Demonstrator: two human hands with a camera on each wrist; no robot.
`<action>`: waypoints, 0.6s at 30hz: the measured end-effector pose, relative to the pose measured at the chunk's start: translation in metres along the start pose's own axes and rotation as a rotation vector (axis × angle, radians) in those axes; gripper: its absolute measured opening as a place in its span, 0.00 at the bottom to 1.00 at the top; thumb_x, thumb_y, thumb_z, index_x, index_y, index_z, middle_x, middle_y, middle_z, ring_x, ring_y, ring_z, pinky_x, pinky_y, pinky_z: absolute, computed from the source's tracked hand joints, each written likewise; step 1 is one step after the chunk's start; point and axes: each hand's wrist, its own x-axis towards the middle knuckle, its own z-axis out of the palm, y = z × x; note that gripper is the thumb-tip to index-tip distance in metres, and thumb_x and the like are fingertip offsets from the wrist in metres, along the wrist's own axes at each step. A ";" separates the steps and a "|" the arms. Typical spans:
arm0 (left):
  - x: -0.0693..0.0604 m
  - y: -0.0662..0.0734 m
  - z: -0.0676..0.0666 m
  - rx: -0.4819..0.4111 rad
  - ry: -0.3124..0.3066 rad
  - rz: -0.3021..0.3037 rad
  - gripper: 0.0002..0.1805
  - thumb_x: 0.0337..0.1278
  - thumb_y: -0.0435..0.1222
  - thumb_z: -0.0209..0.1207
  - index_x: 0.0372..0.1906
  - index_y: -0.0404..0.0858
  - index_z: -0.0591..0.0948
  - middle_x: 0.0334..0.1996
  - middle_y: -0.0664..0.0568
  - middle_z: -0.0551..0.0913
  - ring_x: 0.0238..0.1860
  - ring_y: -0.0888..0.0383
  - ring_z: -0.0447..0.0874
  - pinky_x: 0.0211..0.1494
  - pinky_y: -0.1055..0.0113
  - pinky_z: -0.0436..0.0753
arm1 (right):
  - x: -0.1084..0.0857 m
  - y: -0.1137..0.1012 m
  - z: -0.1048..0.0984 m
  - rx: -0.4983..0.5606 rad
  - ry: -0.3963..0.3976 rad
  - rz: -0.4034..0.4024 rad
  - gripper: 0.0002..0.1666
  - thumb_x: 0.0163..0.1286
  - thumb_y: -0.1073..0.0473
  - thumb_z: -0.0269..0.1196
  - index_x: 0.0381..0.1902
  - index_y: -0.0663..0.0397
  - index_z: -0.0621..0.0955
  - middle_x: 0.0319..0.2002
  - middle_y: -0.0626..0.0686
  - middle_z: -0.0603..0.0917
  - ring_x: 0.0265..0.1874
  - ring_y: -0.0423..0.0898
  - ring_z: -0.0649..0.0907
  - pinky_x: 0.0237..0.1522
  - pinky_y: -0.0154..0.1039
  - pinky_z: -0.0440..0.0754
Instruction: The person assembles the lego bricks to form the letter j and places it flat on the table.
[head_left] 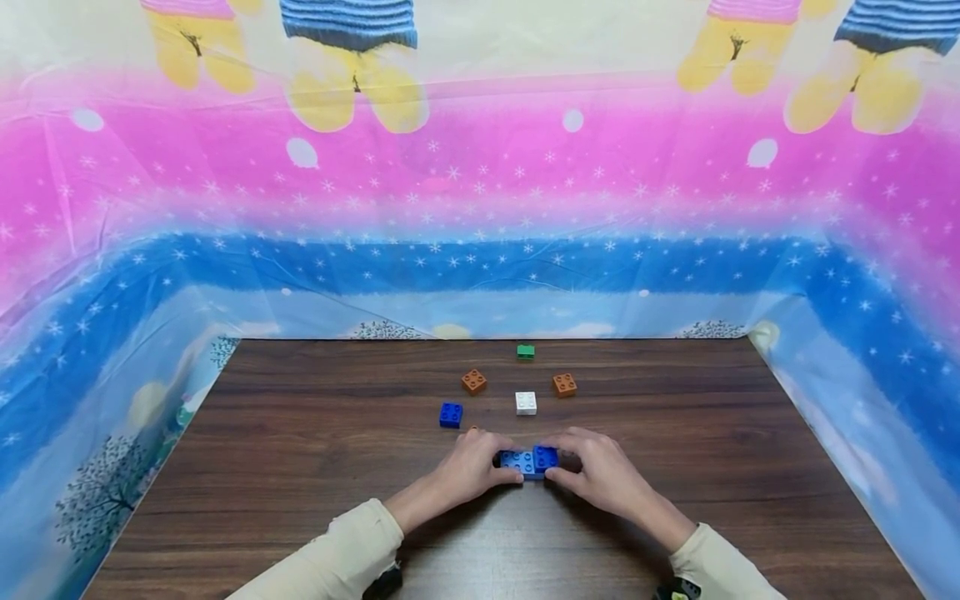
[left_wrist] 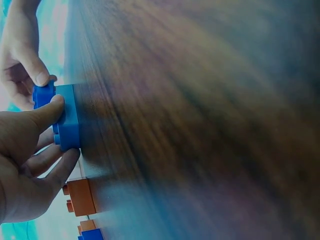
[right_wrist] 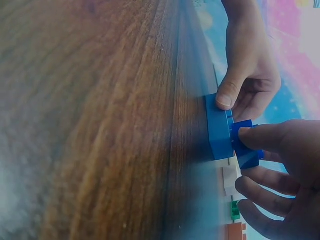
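Observation:
A long light blue toy building brick (head_left: 517,462) lies on the table with its studs up. My left hand (head_left: 474,460) grips its left end, the thumb (left_wrist: 52,107) along the near side. Over its right end sits a square dark blue building brick (head_left: 546,457), pinched between the thumb and a finger of my right hand (head_left: 597,468). In the right wrist view the dark blue brick (right_wrist: 245,145) looks slightly tilted on the light blue brick (right_wrist: 218,132); whether it is fully seated I cannot tell.
Beyond my hands lie a second dark blue brick (head_left: 451,415), a white brick (head_left: 526,403), two orange bricks (head_left: 474,382) and a green brick (head_left: 526,352). Another orange brick (left_wrist: 81,197) is mostly hidden behind my left hand. A printed cloth (head_left: 480,267) surrounds the table's back and sides.

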 end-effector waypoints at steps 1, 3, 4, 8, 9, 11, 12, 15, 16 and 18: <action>0.000 0.000 0.000 0.000 0.000 0.000 0.22 0.57 0.46 0.73 0.54 0.41 0.88 0.50 0.51 0.89 0.50 0.58 0.87 0.51 0.61 0.83 | 0.000 0.000 0.000 -0.001 -0.002 -0.003 0.22 0.64 0.53 0.75 0.56 0.46 0.86 0.46 0.44 0.87 0.43 0.42 0.86 0.43 0.43 0.83; 0.000 0.000 0.000 0.000 0.002 0.001 0.22 0.57 0.46 0.73 0.54 0.40 0.88 0.50 0.51 0.89 0.50 0.58 0.87 0.51 0.62 0.83 | 0.001 0.000 0.000 -0.005 -0.005 -0.003 0.22 0.64 0.53 0.74 0.56 0.46 0.86 0.47 0.44 0.87 0.43 0.42 0.86 0.43 0.43 0.83; 0.000 0.000 0.000 0.001 0.004 0.002 0.22 0.57 0.46 0.72 0.54 0.40 0.88 0.50 0.51 0.89 0.50 0.58 0.87 0.51 0.62 0.83 | 0.001 0.000 0.000 -0.005 -0.007 -0.002 0.22 0.64 0.53 0.74 0.56 0.46 0.86 0.46 0.44 0.87 0.43 0.42 0.86 0.43 0.43 0.83; -0.001 0.000 0.000 0.000 0.006 0.005 0.22 0.57 0.46 0.72 0.54 0.40 0.88 0.50 0.50 0.89 0.49 0.59 0.87 0.50 0.62 0.84 | 0.001 0.000 0.001 -0.006 -0.006 0.002 0.22 0.64 0.53 0.75 0.56 0.46 0.87 0.47 0.45 0.88 0.44 0.43 0.86 0.43 0.44 0.83; -0.001 0.000 0.000 -0.002 0.006 0.007 0.22 0.58 0.46 0.72 0.54 0.40 0.88 0.50 0.50 0.89 0.49 0.59 0.87 0.50 0.62 0.84 | 0.001 0.000 0.001 -0.009 -0.007 0.001 0.22 0.64 0.53 0.75 0.56 0.46 0.87 0.47 0.46 0.88 0.44 0.44 0.86 0.44 0.45 0.83; 0.000 0.000 0.000 -0.006 0.007 0.008 0.22 0.58 0.46 0.72 0.54 0.40 0.88 0.50 0.50 0.89 0.49 0.59 0.87 0.50 0.62 0.84 | 0.002 0.001 0.001 -0.017 -0.008 -0.001 0.22 0.64 0.53 0.75 0.56 0.48 0.87 0.48 0.48 0.88 0.45 0.45 0.86 0.45 0.47 0.83; 0.000 0.000 0.000 -0.007 0.007 0.009 0.21 0.58 0.46 0.72 0.54 0.40 0.88 0.50 0.51 0.89 0.49 0.59 0.87 0.50 0.62 0.84 | 0.002 0.001 0.001 -0.023 -0.009 -0.004 0.23 0.64 0.54 0.75 0.56 0.48 0.87 0.48 0.48 0.88 0.46 0.46 0.86 0.46 0.48 0.83; 0.000 0.000 0.000 -0.013 0.006 0.011 0.21 0.58 0.45 0.73 0.54 0.40 0.88 0.50 0.51 0.89 0.49 0.59 0.87 0.50 0.62 0.84 | 0.002 0.001 0.001 -0.040 -0.015 -0.004 0.23 0.64 0.54 0.74 0.56 0.49 0.87 0.49 0.50 0.89 0.47 0.48 0.86 0.46 0.50 0.83; 0.000 0.000 0.000 -0.013 0.005 0.010 0.21 0.58 0.45 0.72 0.54 0.40 0.88 0.50 0.51 0.89 0.49 0.59 0.87 0.50 0.63 0.84 | 0.002 0.001 0.001 -0.042 -0.017 -0.002 0.23 0.64 0.54 0.75 0.56 0.49 0.87 0.49 0.50 0.89 0.47 0.48 0.86 0.46 0.50 0.83; 0.000 0.000 0.001 -0.016 0.004 0.013 0.21 0.57 0.45 0.73 0.54 0.40 0.88 0.50 0.50 0.89 0.48 0.60 0.87 0.50 0.63 0.84 | 0.003 0.001 0.000 -0.045 -0.021 0.001 0.22 0.63 0.54 0.75 0.56 0.49 0.87 0.49 0.50 0.89 0.48 0.49 0.87 0.47 0.51 0.83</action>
